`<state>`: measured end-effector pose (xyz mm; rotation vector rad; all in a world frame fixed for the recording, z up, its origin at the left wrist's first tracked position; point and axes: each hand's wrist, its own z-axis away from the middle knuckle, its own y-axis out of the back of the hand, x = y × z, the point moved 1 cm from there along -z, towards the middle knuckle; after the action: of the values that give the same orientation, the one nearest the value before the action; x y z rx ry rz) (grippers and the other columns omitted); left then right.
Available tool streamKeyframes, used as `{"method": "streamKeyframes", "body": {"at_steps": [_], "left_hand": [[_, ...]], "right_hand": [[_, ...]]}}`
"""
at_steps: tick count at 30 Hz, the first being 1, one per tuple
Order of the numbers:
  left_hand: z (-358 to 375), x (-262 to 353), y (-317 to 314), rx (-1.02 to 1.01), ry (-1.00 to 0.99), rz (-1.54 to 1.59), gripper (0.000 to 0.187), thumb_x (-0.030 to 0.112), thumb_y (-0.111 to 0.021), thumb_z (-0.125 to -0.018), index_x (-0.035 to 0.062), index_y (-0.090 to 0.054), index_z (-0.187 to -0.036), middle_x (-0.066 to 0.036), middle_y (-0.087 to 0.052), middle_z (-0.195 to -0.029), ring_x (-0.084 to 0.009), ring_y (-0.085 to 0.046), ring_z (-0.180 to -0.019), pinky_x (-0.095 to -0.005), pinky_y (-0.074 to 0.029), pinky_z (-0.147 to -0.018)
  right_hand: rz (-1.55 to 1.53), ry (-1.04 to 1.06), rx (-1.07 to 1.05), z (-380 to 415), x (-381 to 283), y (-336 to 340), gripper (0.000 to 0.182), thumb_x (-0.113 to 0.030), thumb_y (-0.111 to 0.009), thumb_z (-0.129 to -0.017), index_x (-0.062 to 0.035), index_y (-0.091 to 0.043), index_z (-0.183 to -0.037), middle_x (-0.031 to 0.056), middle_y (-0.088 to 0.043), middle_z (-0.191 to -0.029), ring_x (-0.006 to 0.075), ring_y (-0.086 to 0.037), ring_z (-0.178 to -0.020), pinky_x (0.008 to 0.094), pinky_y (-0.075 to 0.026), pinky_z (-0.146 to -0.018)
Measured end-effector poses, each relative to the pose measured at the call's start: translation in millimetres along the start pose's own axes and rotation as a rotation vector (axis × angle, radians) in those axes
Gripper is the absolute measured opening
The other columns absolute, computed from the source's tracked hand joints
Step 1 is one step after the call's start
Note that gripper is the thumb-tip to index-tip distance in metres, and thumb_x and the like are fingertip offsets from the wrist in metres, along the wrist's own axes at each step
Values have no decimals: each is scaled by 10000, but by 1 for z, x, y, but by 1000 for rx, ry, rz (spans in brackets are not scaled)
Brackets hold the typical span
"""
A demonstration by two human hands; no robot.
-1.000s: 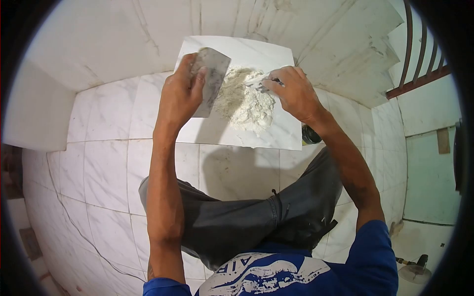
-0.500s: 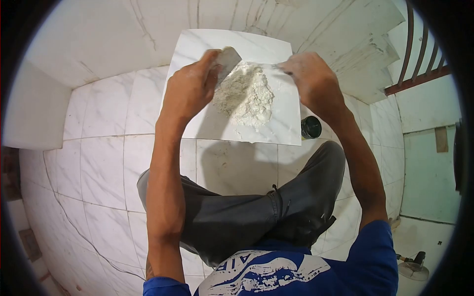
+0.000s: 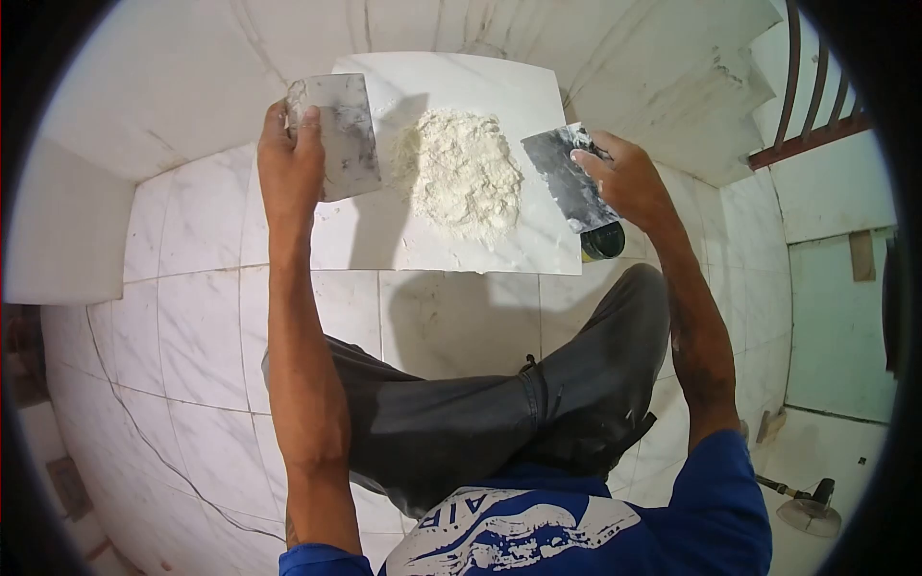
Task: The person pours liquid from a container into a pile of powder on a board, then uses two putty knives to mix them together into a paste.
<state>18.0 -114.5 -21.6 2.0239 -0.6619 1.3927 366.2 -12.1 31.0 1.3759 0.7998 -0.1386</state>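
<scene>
My left hand grips a flat grey scraper plate by its left edge, thumb on its face, held over the left side of a white marbled board. In my right hand is a second flat scraper plate, dark and smeared with white, tilted at the board's right edge. Between the two plates lies a heap of whitish powder, crumbly on top. Neither plate touches the heap.
A dark round container stands by the board's right corner. My crossed legs are in front of the board. A wall rises behind it. A cable runs across the tiles at left, and a small fan stands at lower right.
Both hands have moved apart from above the powder, the left one leftward and the right one slightly down. The plates now face upward, and the heap looks more gathered.
</scene>
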Motion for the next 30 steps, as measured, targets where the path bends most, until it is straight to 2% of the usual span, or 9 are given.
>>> {"method": "streamKeyframes", "body": {"at_steps": [2, 5, 8, 11, 14, 18, 24, 27, 30], "left_hand": [[0, -4, 1, -15, 41, 86, 418, 235, -553, -992, -55, -541, -1293, -184, -690, -1049, -217, -659, -957, -341, -506, -861], [0, -3, 4, -11, 54, 104, 433, 245, -559, -989, -63, -538, -1292, -181, -688, -1044, -204, -652, -954, -329, -503, -852], [-1, -5, 7, -8, 44, 95, 453, 256, -564, -985, -67, -532, -1301, -175, -685, -1031, -197, -646, -945, -321, -498, -848], [-3, -7, 10, 2, 46, 99, 469, 266, -567, -982, -68, -528, -1308, -171, -683, -1030, -193, -642, -936, -315, -493, -845], [2, 1, 8, -26, 47, 152, 463, 258, -568, -983, -68, -526, -1309, -161, -687, -1017, -194, -643, -926, -318, -493, -847], [4, 4, 3, -17, -32, 112, 447, 262, -567, -991, -59, -531, -1300, -154, -697, -991, -187, -648, -900, -306, -501, -822], [23, 36, -9, -76, -205, 40, 400, 225, -595, -982, -25, -543, -1290, -179, -708, -903, -223, -670, -780, -315, -523, -744], [26, 41, -14, -215, -240, -119, 406, 259, -584, -995, -7, -554, -1299, -225, -710, -992, -208, -693, -882, -336, -529, -793], [32, 58, -25, -279, -371, -237, 365, 231, -604, -971, 9, -567, -1259, -267, -695, -976, -352, -705, -833, -397, -534, -755]], "right_hand": [[106, 69, 11, -6, 5, 2, 338, -248, -636, -909, 42, -659, -1081, 184, -671, -788, 252, -623, -701, 380, -483, -694], [20, -187, -128, -2, 12, 5, 311, -239, -646, -929, 25, -666, -1091, 94, -680, -840, 121, -568, -726, 296, -470, -688], [57, -264, -176, 21, 30, -2, 312, -238, -645, -936, 34, -663, -1087, 94, -665, -811, 105, -552, -719, 297, -464, -677], [-363, -375, -176, 51, 52, -26, 302, -242, -655, -936, 39, -651, -1046, 87, -642, -774, 89, -511, -695, 308, -451, -642], [-190, -431, -76, 77, 27, -40, 287, -235, -664, -932, 37, -631, -1020, 79, -632, -762, 80, -513, -695, 311, -452, -637], [-127, -267, 236, 85, 41, -93, 317, -237, -673, -881, 67, -590, -913, 231, -617, -757, 312, -597, -668, 417, -477, -667], [-435, -353, 265, 40, -4, -130, 301, -191, -625, -858, 103, -584, -901, 302, -635, -846, 407, -634, -772, 441, -481, -736], [-269, -268, 250, 21, -20, -117, 336, -207, -611, -838, 122, -587, -901, 298, -640, -851, 378, -634, -773, 437, -483, -743], [-314, -272, 175, -2, -11, -113, 357, -224, -614, -821, 128, -598, -880, 266, -638, -786, 278, -613, -707, 415, -484, -679]]}}
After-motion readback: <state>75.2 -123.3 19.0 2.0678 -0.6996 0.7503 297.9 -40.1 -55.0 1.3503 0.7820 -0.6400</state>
